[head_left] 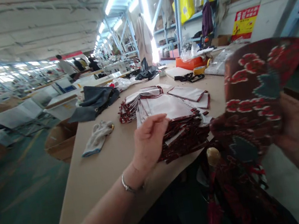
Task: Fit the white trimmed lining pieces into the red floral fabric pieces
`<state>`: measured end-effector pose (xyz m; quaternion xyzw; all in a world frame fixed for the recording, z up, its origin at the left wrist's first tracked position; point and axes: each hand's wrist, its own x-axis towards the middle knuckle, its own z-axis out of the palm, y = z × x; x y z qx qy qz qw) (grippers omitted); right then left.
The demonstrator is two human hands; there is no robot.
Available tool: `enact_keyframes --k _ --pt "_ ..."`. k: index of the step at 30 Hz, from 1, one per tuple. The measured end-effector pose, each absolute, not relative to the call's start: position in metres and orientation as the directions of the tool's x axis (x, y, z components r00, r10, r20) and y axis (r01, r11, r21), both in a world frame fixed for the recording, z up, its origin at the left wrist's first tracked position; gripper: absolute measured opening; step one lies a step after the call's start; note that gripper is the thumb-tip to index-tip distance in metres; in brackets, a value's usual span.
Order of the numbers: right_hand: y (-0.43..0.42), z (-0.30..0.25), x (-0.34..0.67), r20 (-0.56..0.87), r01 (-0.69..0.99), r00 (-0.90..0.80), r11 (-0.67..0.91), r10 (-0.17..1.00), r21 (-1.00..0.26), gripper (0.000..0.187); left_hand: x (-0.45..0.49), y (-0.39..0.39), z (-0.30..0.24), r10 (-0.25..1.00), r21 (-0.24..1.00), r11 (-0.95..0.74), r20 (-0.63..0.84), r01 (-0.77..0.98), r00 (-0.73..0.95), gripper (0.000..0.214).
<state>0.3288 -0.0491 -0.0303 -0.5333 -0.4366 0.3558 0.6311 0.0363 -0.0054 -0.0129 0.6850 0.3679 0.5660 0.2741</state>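
On the right, my right hand (297,121) grips a dark red fabric piece (252,91) printed with red flowers and grey-green leaves. It is raised beside the table, curved, and slightly blurred; its lower part hangs over my lap. My left hand (151,138) is at the near left edge of a stack of fabric pieces (162,106), fingers curled together near the thumb. Whether anything is pinched there is hidden. White undersides with dark red edging face up on the stack. A second folded bundle (133,103) lies just behind.
A grey-white work glove (97,136) and dark cloth (93,102) lie on the table's left side. Behind the stack are black straps (189,77), a yellow tape roll (199,70) and an orange box (191,62). A cardboard box (62,140) stands beyond the left edge. People (67,66) are far off.
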Motion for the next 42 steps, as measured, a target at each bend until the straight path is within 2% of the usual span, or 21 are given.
enact_keyframes --k 1,3,7,9,12,15,18,20,22,24,27,30,34,38,42 --pt "-0.054 -0.024 0.337 0.119 0.019 0.379 0.121 0.918 -0.992 0.041 0.030 0.007 -0.011 0.816 0.776 -0.568 0.575 0.275 0.062 0.014" --pt "-0.064 -0.031 0.353 -0.001 0.015 0.399 -0.008 0.917 -1.000 0.035 0.021 0.029 -0.014 0.805 0.691 -0.565 0.581 0.452 0.119 0.009" --pt "-0.083 -0.121 0.377 -0.199 0.143 0.460 -0.293 0.865 -0.945 0.026 0.028 0.050 -0.026 0.715 0.386 -0.659 0.587 0.645 0.380 0.009" --pt "-0.091 -0.185 0.387 -0.180 0.281 0.454 -0.332 0.872 -0.900 0.032 0.038 0.053 -0.029 0.691 0.258 -0.668 0.563 0.699 0.453 0.015" --pt "-0.096 -0.252 0.394 -0.129 0.493 0.482 -0.390 0.866 -0.778 0.043 0.053 0.056 -0.030 0.718 0.143 -0.628 0.484 0.765 0.500 0.018" --pt "-0.090 -0.247 0.385 -0.044 0.559 0.434 -0.307 0.900 -0.770 0.054 0.060 0.062 -0.027 0.762 0.099 -0.588 0.402 0.803 0.508 0.026" --pt "-0.068 -0.173 0.356 0.179 0.603 0.342 -0.069 0.922 -0.795 0.043 0.061 0.069 -0.020 0.798 0.134 -0.553 0.369 0.822 0.477 0.029" --pt "-0.045 -0.111 0.328 0.338 0.651 0.195 0.136 0.921 -0.747 0.034 0.060 0.074 -0.013 0.824 0.208 -0.532 0.352 0.821 0.444 0.028" --pt "-0.015 -0.058 0.297 0.547 0.695 -0.039 0.416 0.836 -0.586 0.028 0.058 0.078 -0.003 0.851 0.316 -0.510 0.320 0.800 0.416 0.026" --pt "0.014 -0.024 0.269 0.624 0.705 -0.225 0.567 0.749 -0.427 0.027 0.054 0.081 0.007 0.864 0.426 -0.504 0.275 0.752 0.423 0.024" --pt "0.048 -0.006 0.240 0.558 0.739 -0.389 0.610 0.733 -0.287 0.026 0.045 0.083 0.019 0.834 0.506 -0.542 0.223 0.671 0.505 0.020" --pt "0.058 -0.009 0.227 0.431 0.745 -0.470 0.608 0.770 -0.274 0.021 0.037 0.081 0.025 0.781 0.507 -0.601 0.207 0.618 0.589 0.016" --pt "0.052 -0.013 0.222 0.406 0.725 -0.487 0.617 0.773 -0.306 0.027 0.032 0.077 0.026 0.809 0.544 -0.559 0.193 0.625 0.555 0.014" --pt "0.052 -0.004 0.225 0.304 0.770 -0.421 0.514 0.855 -0.378 0.025 0.033 0.080 0.033 0.805 0.590 -0.544 0.167 0.597 0.569 0.012" --pt "0.060 0.012 0.232 0.245 0.709 -0.383 0.454 0.890 -0.540 0.026 0.035 0.083 0.045 0.773 0.546 -0.620 0.298 0.564 0.561 0.014"
